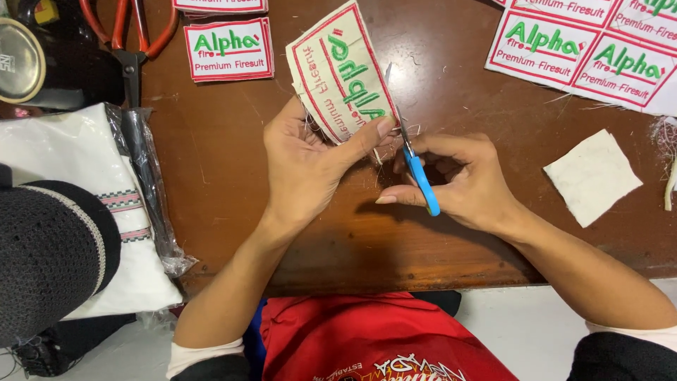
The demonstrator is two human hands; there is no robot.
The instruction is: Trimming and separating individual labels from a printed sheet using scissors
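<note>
While my left hand (pixel 303 169) pinches an embroidered patch (pixel 342 74) between thumb and fingers (pixel 381 128), I keep it lifted just above the brown worktop (pixel 211 155), tilted, its stitched face turned sideways. My right hand (pixel 458 180) is closed around small blue-handled snips (pixel 419 173), whose blades meet the patch's lower right edge; I think they touch loose threads there, though the tips are too small to tell. Finished patches (pixel 227 49) lie near the far edge, a joined sheet of patches (pixel 585 49) at far right, a plain cloth square (pixel 592 176) beside my right wrist, and orange-handled scissors (pixel 130 35) well apart on the left.
</note>
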